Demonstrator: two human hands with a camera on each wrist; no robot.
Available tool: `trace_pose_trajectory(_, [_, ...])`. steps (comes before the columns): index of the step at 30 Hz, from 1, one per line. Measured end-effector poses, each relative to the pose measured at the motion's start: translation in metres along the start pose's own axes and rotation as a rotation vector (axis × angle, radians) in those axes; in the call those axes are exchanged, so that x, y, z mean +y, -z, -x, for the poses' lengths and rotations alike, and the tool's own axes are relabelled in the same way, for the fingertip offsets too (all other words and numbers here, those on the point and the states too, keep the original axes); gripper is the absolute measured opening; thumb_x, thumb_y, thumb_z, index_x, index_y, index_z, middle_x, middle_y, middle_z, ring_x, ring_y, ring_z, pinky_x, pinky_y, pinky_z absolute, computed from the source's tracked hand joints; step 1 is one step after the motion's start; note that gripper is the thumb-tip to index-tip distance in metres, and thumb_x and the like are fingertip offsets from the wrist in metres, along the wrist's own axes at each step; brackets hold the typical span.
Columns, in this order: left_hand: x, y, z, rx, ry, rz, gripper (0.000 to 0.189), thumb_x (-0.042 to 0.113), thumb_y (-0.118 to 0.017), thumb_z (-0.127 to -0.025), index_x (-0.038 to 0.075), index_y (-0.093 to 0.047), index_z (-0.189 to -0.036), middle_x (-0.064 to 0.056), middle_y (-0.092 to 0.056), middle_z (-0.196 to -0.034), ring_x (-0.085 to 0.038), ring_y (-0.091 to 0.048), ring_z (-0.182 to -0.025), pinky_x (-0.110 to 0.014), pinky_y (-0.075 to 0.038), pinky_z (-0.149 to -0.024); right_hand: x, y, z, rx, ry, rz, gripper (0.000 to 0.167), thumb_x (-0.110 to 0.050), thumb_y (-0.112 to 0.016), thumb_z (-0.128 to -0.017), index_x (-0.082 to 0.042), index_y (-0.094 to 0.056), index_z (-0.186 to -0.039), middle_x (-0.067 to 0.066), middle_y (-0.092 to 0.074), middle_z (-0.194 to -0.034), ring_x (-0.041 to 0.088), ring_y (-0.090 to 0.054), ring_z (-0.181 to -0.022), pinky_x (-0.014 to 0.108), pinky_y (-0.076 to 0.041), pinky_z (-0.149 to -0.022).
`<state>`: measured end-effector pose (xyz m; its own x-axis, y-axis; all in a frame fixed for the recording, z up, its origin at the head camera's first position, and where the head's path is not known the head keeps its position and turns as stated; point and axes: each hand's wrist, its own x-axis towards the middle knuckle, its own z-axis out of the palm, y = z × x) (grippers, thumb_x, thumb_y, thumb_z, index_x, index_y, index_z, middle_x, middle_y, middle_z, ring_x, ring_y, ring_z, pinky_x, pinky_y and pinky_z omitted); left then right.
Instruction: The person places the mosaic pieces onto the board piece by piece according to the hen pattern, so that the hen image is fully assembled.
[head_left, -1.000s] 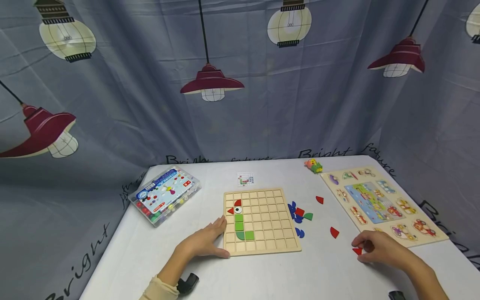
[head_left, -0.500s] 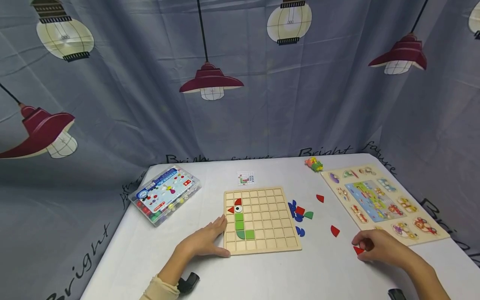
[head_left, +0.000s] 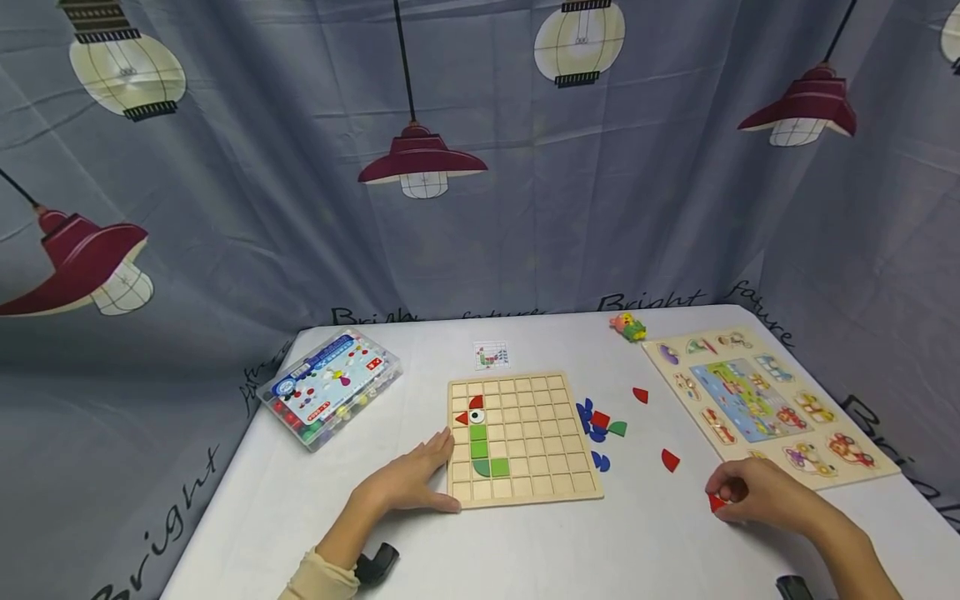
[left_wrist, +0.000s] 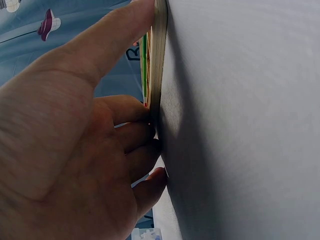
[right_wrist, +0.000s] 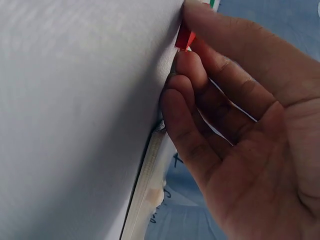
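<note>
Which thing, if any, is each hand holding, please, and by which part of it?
The right hand pinches a red piece, apparently by its opposite edges. The left hand rests against the wooden grid board's left edge without gripping it.

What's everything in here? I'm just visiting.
Grid board: one, pale wood, mid-table
Fitted pieces: seven, red, green and white, grid board's left
Loose pieces: three red, one green, several blue, right of grid board
Puzzle board: one, pale wood, right
Held piece: one, red, near puzzle board
Picture card: one, mostly white, behind grid board
Case: one, clear, left
Toy: one, multicoloured, back edge
Table: one, white, beneath
Curtain: count unclear, grey-blue, behind
Printed lamps: six, maroon or cream, curtain
Black devices: two, black, foreground
Sleeve: one, beige, left foreground
Left hand: one, bare, touching grid board
Right hand: one, bare, pinching held piece
</note>
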<state>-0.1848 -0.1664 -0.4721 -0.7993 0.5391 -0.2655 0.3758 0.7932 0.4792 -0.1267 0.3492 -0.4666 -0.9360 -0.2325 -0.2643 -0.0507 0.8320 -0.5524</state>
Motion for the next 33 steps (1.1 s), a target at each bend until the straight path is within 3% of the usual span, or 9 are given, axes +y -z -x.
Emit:
trace_pose_trajectory(5, [-0.0010, -0.0006, 0.0007, -0.002, 0.001, 0.006, 0.107, 0.056, -0.075, -0.076, 0.002, -0.025, -0.153, -0.014, -0.016, -0.164, -0.033, -0.019, -0.151, -0.051, -0.023, -0.122, 0.0001, -0.0006, -0.0002, 0.026, 0.024, 0.014, 0.032, -0.025, -0.086, -0.070, -0.009, -0.069, -0.092, -0.002, -0.058, -0.079, 0.000, -0.045, -0.068, 0.019, -0.043, -0.058])
trace_pose_trajectory(12, [-0.0024, -0.0027, 0.0008, -0.006, -0.003, 0.011, 0.108, 0.058, -0.074, -0.076, 0.002, -0.025, -0.153, -0.014, -0.016, -0.164, -0.033, -0.019, -0.151, -0.050, -0.023, -0.122, 0.0025, -0.0011, 0.0010, 0.004, 0.126, 0.006, 0.024, -0.014, -0.084, -0.070, -0.010, -0.071, -0.089, -0.006, -0.064, -0.081, -0.004, -0.045, -0.068, 0.018, -0.045, -0.057])
trace_pose_trajectory(21, [-0.0024, -0.0003, 0.0003, -0.007, -0.005, 0.006, 0.108, 0.058, -0.074, -0.076, 0.003, -0.023, -0.154, -0.014, -0.014, -0.164, -0.037, -0.020, -0.150, -0.053, -0.025, -0.121, 0.0004, -0.0006, 0.0005, -0.013, 0.143, -0.007, 0.024, -0.017, -0.084, -0.071, -0.009, -0.072, -0.090, -0.008, -0.059, -0.076, -0.005, -0.044, -0.066, 0.018, -0.043, -0.055])
trace_pose_trajectory(33, [-0.0029, -0.0009, -0.0011, -0.007, 0.004, 0.010, 0.108, 0.058, -0.074, -0.075, 0.003, -0.024, -0.154, -0.012, -0.014, -0.164, -0.037, -0.019, -0.150, -0.052, -0.024, -0.121, -0.0070, -0.0015, 0.0014, 0.060, 0.120, 0.078, 0.022, -0.024, -0.085, -0.070, -0.014, -0.072, -0.084, -0.010, -0.065, -0.077, -0.005, -0.046, -0.066, 0.018, -0.045, -0.056])
